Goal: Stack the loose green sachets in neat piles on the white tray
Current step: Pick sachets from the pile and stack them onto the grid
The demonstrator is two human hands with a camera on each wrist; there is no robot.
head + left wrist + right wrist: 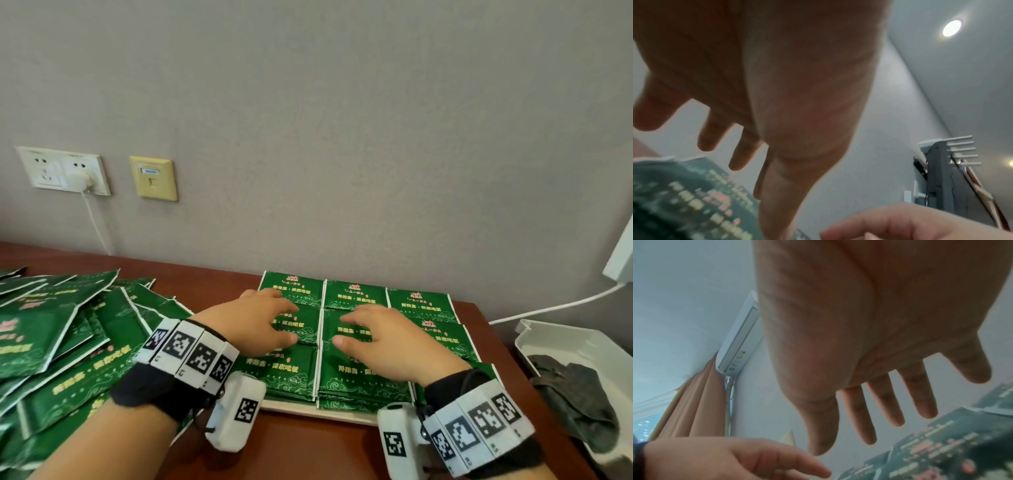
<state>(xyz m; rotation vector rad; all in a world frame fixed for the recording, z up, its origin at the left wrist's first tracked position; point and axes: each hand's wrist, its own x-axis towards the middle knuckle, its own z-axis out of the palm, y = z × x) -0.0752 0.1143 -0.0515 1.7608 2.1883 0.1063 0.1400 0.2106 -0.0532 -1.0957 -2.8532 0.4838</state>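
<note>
While both spread, left hand (260, 318) – right hand (387, 339) – hover over stacked sachets (356, 294)

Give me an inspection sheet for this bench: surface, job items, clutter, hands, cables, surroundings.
Surface: brown wooden table.
Job's things: loose green sachets heaped at left; stacked sachets in a grid of piles on the white tray.
Clutter: second white tray at right, holding dark cloth.
Hands: left hand and right hand open, fingers spread above the piles, holding nothing.
Cables: white cable from plugged wall socket; another white cable at right.
Surroundings: grey wall, yellowish wall plate.
</note>
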